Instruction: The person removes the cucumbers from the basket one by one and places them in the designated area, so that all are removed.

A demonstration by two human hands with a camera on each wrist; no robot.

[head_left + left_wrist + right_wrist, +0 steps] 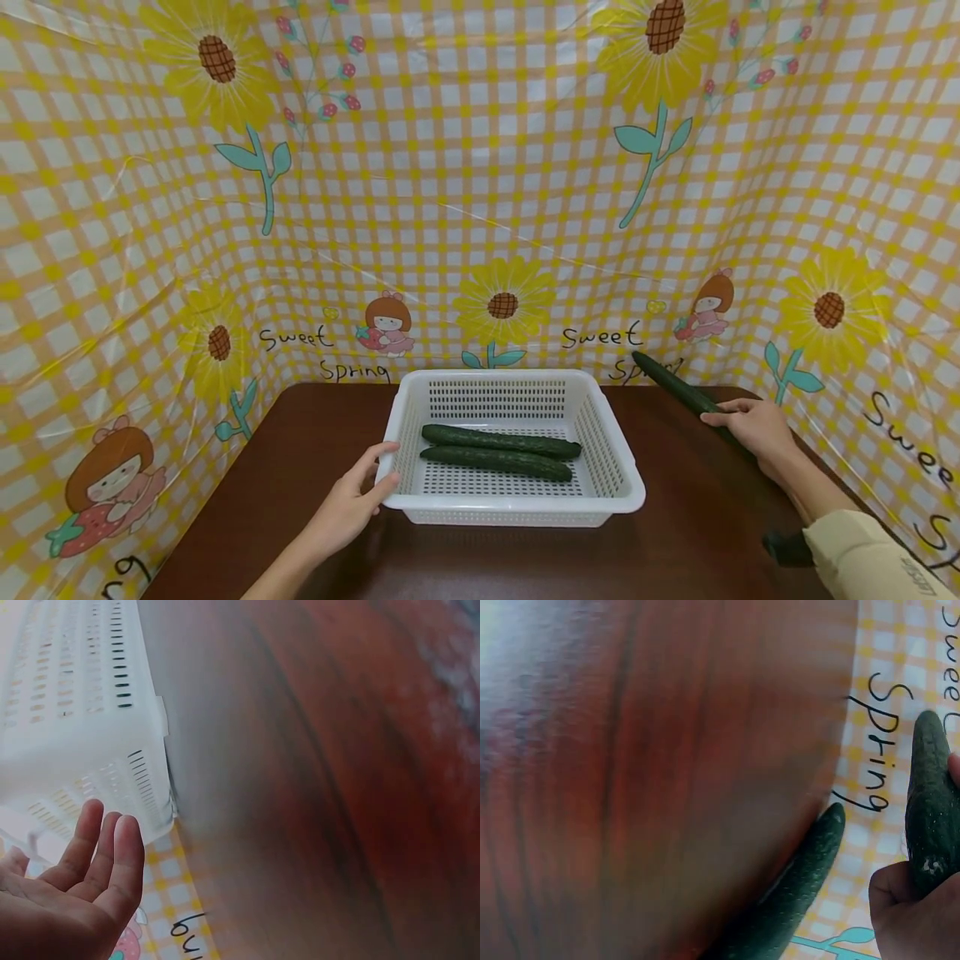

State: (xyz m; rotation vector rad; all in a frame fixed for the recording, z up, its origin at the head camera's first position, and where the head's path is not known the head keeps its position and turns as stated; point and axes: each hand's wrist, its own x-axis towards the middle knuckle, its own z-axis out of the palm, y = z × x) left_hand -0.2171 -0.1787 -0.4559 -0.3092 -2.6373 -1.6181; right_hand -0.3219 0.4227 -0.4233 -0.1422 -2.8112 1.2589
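Observation:
My right hand [753,429] holds a long dark green cucumber [671,382], tip pointing up and away, at the table's right side. In the right wrist view the thumb bends beside this held cucumber [932,795]. Another cucumber [787,907] lies by the table edge in that view; a dark green end [787,550] shows below my forearm in the head view. My left hand [348,496] touches the left rim of a white slotted basket [517,503] with thumb and fingertips, fingers only loosely bent. Two cucumbers, one [498,442] behind the other [495,462], lie crosswise inside.
The basket stands on a dark brown wooden table [300,450]. Yellow checked cloth [465,183] with sunflowers and lettering rises behind the table and along both sides.

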